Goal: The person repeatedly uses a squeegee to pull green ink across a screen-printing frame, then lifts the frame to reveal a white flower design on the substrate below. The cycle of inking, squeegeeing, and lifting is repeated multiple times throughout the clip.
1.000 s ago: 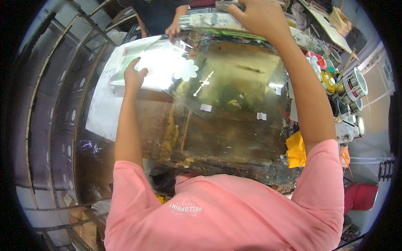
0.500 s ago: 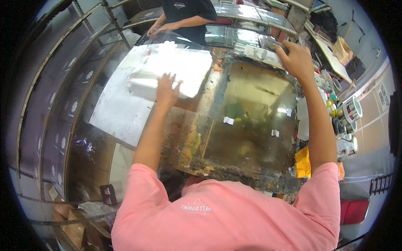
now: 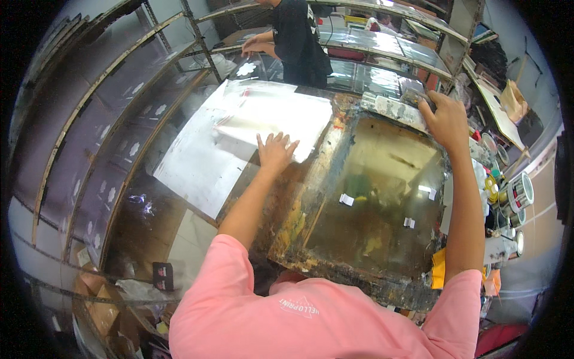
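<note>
My left hand [image 3: 277, 152] lies with spread fingers on the near edge of a stack of white sheets [image 3: 302, 119]. Beneath the stack a larger white sheet [image 3: 197, 164] covers part of the stained table. To the right is a paint-crusted screen-printing frame [image 3: 311, 185] with yellowish, see-through mesh [image 3: 382, 173]. Small white pieces of tape [image 3: 346, 199] stick to it. My right hand [image 3: 445, 119] is closed at the frame's far right corner; what its fingers grip is hidden. A paint-smeared bar [image 3: 391, 112] lies along the frame's far end, beside that hand.
Across the table a co-worker in a black shirt [image 3: 299, 45] holds a clear sheet with a white print [image 3: 247, 69]. Drying racks [image 3: 119, 143] with similar sheets line the left; more shelves [image 3: 388, 45] stand behind. Paint cans [image 3: 519, 190] and an orange-yellow packet [image 3: 438, 269] sit at right.
The co-worker has turned left and drawn the clear printed sheet off the white stack toward the rack. My view has shifted. My left hand remains on the stack, my right at the frame's corner.
</note>
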Demonstrator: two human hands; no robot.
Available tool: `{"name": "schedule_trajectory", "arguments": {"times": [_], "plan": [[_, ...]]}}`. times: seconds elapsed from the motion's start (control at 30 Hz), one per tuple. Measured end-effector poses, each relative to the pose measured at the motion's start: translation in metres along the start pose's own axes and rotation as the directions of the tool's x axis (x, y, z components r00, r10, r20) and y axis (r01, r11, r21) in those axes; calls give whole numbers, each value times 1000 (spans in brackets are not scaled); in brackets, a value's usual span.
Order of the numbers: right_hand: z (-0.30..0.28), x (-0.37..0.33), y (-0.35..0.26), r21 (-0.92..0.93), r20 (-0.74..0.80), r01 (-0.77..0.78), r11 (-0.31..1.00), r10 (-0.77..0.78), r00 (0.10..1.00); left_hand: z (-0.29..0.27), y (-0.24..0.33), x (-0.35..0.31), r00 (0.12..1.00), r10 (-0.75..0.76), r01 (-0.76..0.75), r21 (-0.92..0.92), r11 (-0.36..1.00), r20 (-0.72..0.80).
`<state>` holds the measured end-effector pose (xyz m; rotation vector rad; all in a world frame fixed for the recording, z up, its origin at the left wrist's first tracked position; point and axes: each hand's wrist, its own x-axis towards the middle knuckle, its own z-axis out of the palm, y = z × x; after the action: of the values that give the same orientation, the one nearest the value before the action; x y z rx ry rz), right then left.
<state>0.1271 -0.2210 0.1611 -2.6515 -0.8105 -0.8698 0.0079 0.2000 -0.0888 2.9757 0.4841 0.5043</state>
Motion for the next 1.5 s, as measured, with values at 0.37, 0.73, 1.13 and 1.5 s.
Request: {"name": "schedule_trajectory", "arguments": {"times": [0.37,0.73,1.13,1.5], "plan": [[-1,-2,-1,51,-51,23,998,-21,998,-33,7,18,982,-74,30,-247,969,-173],[7,17,13,31,-87,66,997,-63,994,-40,170,-42,903,429,-425,-220,878,-28],[-3,28,13,44,14,-6,999,5,1000,49,317,-118,728,679,-606,-375,702,95],[3,39,19,75,-116,75,994,-66,991,46,314,-125,691,720,-674,-419,608,-67]]}}
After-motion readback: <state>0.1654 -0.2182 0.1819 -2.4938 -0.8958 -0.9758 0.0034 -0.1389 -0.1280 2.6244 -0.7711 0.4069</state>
